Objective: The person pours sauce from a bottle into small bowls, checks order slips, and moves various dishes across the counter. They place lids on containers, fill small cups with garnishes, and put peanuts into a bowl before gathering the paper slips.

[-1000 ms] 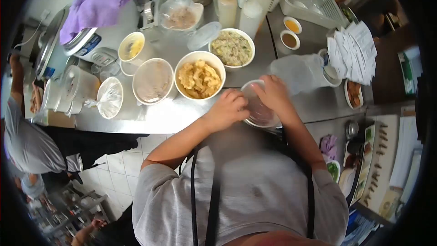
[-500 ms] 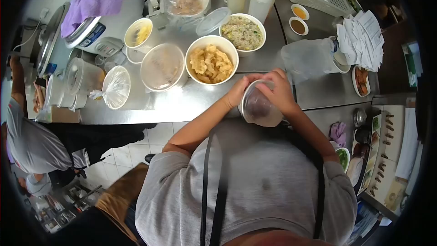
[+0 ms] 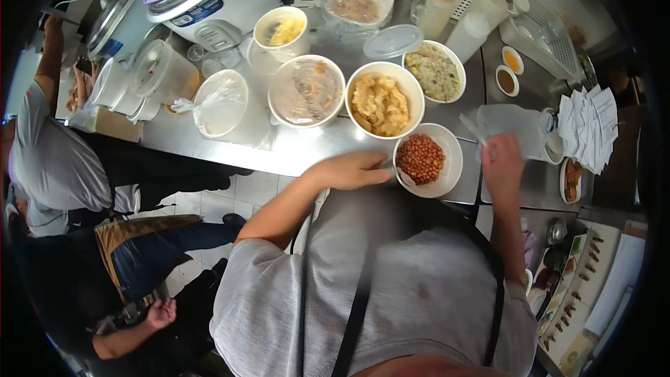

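Observation:
A round white bowl (image 3: 450, 180) of small reddish-brown beans (image 3: 420, 159) stands uncovered at the counter's near edge. My left hand (image 3: 352, 169) lies at its left side, fingers stretched out and apparently touching the rim. To the right of the bowl, my right hand (image 3: 501, 157) has curled fingers closed at the edge of a clear plastic lid (image 3: 472, 128), seen almost edge-on. Just behind the beans is a bowl of golden fried pieces (image 3: 380, 106). A bowl of fried rice (image 3: 433, 73) sits beyond it.
Left of the bowls stand a clear-lidded tub (image 3: 306, 91) and a bag-wrapped tub (image 3: 223, 101). Squeeze bottles (image 3: 467, 35), two sauce cups (image 3: 507, 80) and paper slips (image 3: 588, 129) lie farther right. Other people (image 3: 63, 153) stand at the left.
My hands have parted from the cloudy round container or lid they held together. The bowl of beans now shows uncovered, and my right hand has moved right. The view has shifted left.

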Demonstrator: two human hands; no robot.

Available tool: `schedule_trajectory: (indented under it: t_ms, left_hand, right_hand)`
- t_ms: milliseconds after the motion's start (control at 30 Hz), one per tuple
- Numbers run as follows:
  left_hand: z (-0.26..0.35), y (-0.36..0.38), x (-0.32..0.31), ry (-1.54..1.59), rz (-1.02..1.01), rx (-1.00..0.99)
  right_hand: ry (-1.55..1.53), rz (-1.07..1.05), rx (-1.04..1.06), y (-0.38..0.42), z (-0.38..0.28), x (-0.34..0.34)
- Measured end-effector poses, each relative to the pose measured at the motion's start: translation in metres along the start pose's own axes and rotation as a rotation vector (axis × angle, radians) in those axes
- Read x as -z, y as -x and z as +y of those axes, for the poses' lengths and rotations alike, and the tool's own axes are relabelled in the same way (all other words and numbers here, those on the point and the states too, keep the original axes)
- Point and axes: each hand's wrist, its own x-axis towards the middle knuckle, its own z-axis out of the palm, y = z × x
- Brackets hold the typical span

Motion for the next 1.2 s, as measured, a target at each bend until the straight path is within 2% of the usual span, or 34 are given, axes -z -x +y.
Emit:
schedule_trajectory:
  t_ms: [67, 100, 133, 200, 233, 300, 400, 500, 567, 600, 633, 667, 700, 733, 800, 867, 933, 1000, 1033, 1067, 1133, 1200]
  left_hand:
    - [0.003, 0.049, 0.053, 0.391, 0.085, 0.152]
    - [-0.008, 0.07, 0.076, 0.424, 0.468, 0.022]
    - [-0.016, 0.09, 0.107, 0.27, 0.759, 0.07]
    - [-0.068, 0.109, 0.17, 0.129, 1.398, 0.215]
    - [-0.105, 0.118, 0.202, -0.032, 1.473, 0.291]
    - [-0.204, 0.134, 0.261, -0.248, 1.118, 0.66]
    - [-0.206, 0.115, 0.275, -0.512, 0.698, 1.023]
    - [-0.256, 0.104, 0.279, -0.811, 0.858, 0.907]
    - [-0.352, 0.107, 0.314, -1.064, 0.818, 0.72]
    - [-0.361, 0.103, 0.332, -1.07, 0.54, 0.805]
    - [-0.392, 0.108, 0.349, -1.074, 0.683, 0.579]
    - [-0.336, 0.111, 0.336, -1.025, 0.773, 0.728]
    - [-0.308, 0.119, 0.335, -1.606, 0.39, 0.614]
    - [-0.272, 0.131, 0.323, -1.467, 0.669, 0.392]
    - [-0.133, 0.124, 0.261, -0.744, 1.197, 0.481]
    - [-0.058, 0.113, 0.212, 0.014, 1.239, 0.115]
    - [-0.002, 0.083, 0.146, 0.222, 1.109, -0.126]
    - [0.018, 0.036, 0.081, 0.349, 1.007, -0.19]
    - [0.036, 0.021, 0.063, 0.647, 0.645, -0.235]
    - [0.042, 0.003, 0.045, 0.967, 0.463, -0.285]
    - [0.044, -0.021, 0.026, 1.319, 0.194, -0.23]
    - [0.048, -0.034, 0.005, 1.459, 0.118, -0.09]
  right_hand:
    - [-0.059, -0.071, -0.055, 0.009, -0.003, -0.026]
    - [-0.086, -0.11, -0.084, 0.012, -0.005, -0.034]
    - [-0.104, -0.131, -0.073, 0.014, -0.005, -0.04]
    - [-0.139, -0.171, -0.055, 0.018, -0.004, -0.047]
    - [-0.142, -0.143, -0.048, 0.018, -0.002, -0.048]
    - [-0.144, -0.078, -0.046, 0.018, 0.002, -0.049]
    - [-0.117, -0.008, -0.108, 0.01, 0.002, -0.04]
    - [-0.177, -0.001, -0.199, -0.005, -0.012, -0.027]
    - [-0.176, 0.007, -0.186, -0.019, -0.022, -0.023]
    - [-0.189, 0.017, -0.164, -0.024, -0.027, -0.021]
    - [-0.205, 0.031, -0.134, -0.03, -0.032, -0.019]
    - [-0.282, 0.059, -0.122, -0.034, -0.037, -0.018]
    - [-0.366, 0.093, -0.099, -0.039, -0.044, -0.017]
    - [-0.374, 0.084, -0.058, -0.044, -0.051, -0.015]
    - [-0.406, 0.05, 0.032, -0.056, -0.07, -0.011]
    - [-0.441, -0.033, 0.127, -0.065, -0.093, -0.009]
    - [-0.45, -0.076, 0.222, -0.071, -0.114, -0.007]
    - [-0.443, -0.045, 0.308, -0.072, -0.13, -0.003]
    - [-0.396, -0.097, 0.313, -0.067, -0.129, -0.003]
    - [-0.35, -0.124, 0.284, -0.062, -0.124, -0.002]
    - [-0.254, -0.184, 0.224, -0.05, -0.108, 0.003]
    - [-0.209, -0.229, 0.203, -0.034, -0.093, 0.0]
